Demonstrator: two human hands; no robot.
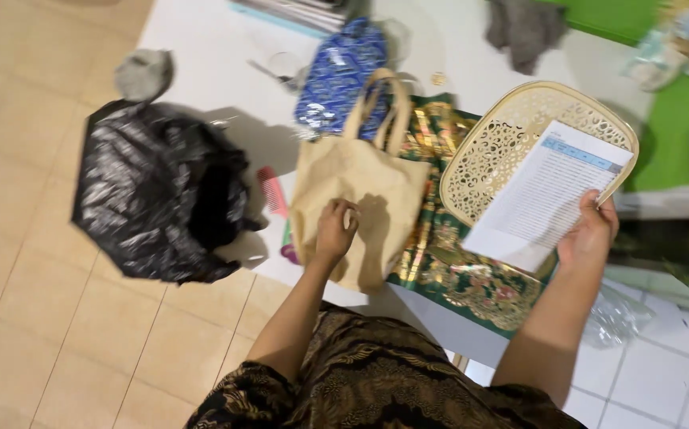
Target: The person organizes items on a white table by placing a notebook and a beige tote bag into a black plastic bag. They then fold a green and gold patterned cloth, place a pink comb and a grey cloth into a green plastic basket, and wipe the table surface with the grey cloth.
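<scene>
At the near edge of the white table [201,48], the left hand [335,230] rests with fingers curled on the flat beige tote bag [358,199], pinching its cloth, while the right hand [589,236] grips a printed sheet [547,191] by its corner. The bag looks empty and the sheet is outside it, held over the woven basket [503,139]. Farther back lie a blue patterned pouch [340,75] and a grey cloth [526,28].
</scene>
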